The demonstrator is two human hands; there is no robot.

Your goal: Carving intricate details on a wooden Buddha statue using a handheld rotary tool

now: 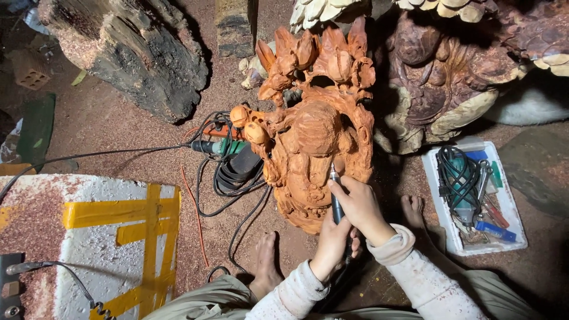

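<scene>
Gripping rotary tool (336, 198), hands (349, 222) hide its body.

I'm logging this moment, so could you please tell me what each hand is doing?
Left hand: closed around the lower body of the rotary carving tool.
Right hand: closed on the same tool, higher up.

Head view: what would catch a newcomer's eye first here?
The orange-red wood carving stands at centre, and both hands, right hand above left hand, grip a slim rotary tool against it. A white tray of tools lies right, and a yellow-taped foam block lower left.
</scene>
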